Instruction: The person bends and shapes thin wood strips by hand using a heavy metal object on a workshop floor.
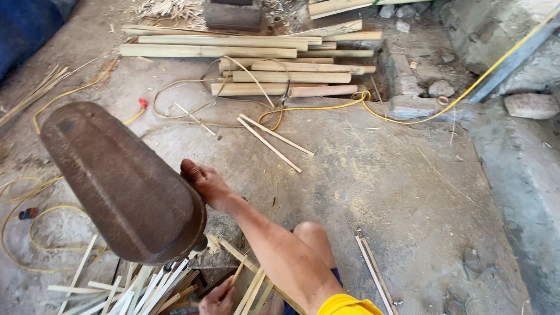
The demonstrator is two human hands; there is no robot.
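Note:
A broad, rusty brown metal blade point(122, 186) fills the left middle, close to the camera and slanted from upper left to lower right. My right hand point(201, 179) reaches out from a yellow sleeve and is closed against the blade's right edge; its grip point is hidden behind the blade. My left hand point(219, 298) is at the bottom edge, its fingers wrapped around thin bamboo strips point(251, 286). More split bamboo strips point(140, 289) lie fanned out under the blade. My bare knee point(313, 233) shows beside the right forearm.
Bamboo poles point(280, 76) lie stacked at the top. A yellow cable point(326, 107) snakes over the concrete floor point(379, 175) and loops at the left. Loose strips point(271, 140) lie mid-floor. Stones point(532, 105) and a raised ledge line the right side. A dark block point(233, 13) stands at top centre.

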